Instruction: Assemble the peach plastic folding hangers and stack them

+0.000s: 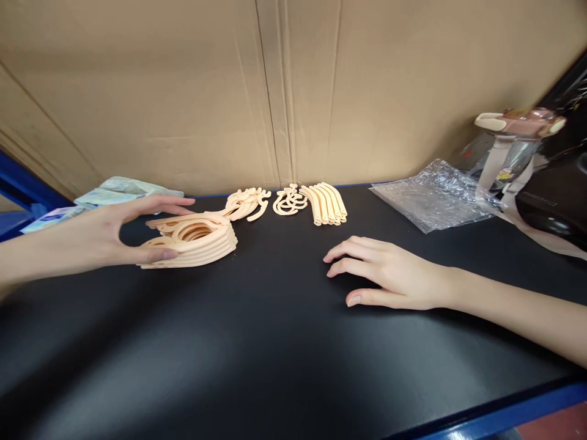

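At the left of the black tabletop (257, 348), the left hand (110, 229) is spanning a stack of curved peach plastic parts (208, 252), thumb and fingers wide apart.

Its thumb is overlapping the near side of the stack, though I cannot tell whether it is touching. The right hand (398, 275) is lying over bare tabletop, well apart from the stack, fingers loosely bent and spread. Farther back, small hook-ended pieces (247, 203), ring-like curved pieces (290, 200) and a row of curved strips (326, 205) are lying side by side before a cardboard panel (183, 91). At right, a clear plastic bag (428, 198) is lying near a strapped bottle (520, 125).
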A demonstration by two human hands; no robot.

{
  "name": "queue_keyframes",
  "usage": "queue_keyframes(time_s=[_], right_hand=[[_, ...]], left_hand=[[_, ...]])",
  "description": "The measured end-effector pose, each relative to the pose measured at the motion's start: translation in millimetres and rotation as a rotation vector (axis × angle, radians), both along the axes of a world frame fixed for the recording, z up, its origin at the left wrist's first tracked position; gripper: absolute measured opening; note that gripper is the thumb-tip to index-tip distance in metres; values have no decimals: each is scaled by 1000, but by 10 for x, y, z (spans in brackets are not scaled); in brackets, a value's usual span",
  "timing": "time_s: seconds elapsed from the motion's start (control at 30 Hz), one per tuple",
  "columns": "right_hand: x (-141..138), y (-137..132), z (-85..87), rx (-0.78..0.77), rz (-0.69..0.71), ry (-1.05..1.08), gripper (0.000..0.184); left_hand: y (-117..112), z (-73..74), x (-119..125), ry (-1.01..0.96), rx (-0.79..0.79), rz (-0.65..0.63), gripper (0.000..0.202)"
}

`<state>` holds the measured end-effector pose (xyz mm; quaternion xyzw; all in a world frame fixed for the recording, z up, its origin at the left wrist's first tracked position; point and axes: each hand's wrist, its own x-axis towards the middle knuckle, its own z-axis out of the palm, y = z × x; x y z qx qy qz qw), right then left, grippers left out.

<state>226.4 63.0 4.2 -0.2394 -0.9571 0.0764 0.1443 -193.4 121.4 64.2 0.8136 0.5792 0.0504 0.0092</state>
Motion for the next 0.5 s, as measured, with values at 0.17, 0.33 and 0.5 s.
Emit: queue_keyframes(time_s=[0.17,0.33,0.5], right_hand=[[-4,-7,6,0,-2,-1,38],[-2,-3,1,1,-5,-3,38],[1,1,0,-1,-3,-4,38]], left_hand=[[0,5,26,-6,-1,7,79],[-20,16,29,-29,-17,17,85],[-4,25,-59,31,-50,-20,89]])
